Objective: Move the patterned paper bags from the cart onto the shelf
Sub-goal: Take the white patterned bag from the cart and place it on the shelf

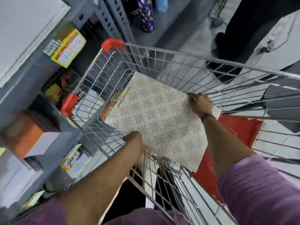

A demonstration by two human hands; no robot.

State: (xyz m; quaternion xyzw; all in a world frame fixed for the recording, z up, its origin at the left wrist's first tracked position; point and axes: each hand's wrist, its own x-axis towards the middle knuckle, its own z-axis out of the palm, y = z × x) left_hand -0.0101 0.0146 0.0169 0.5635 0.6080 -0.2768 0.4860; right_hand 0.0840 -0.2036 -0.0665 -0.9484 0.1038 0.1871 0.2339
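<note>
A flat white paper bag with a gold knot pattern (155, 117) lies tilted inside the wire cart (178, 62). My left hand (134, 140) grips its near left edge, fingers tucked under the paper. My right hand (200, 103) holds its far right corner. Under the bag lies a red bag (235, 132), showing at the right. A yellow and orange item (113, 101) peeks out at the bag's left edge. The grey shelf (32, 78) stands directly left of the cart.
The shelf holds boxes: a yellow-green one (68, 47), an orange one (24, 135) and a white "open it" box (73, 161). Red corner guards (112, 43) cap the cart's far end. Another person's dark legs (240, 38) stand beyond the cart. Bottles (146, 13) stand on a far shelf.
</note>
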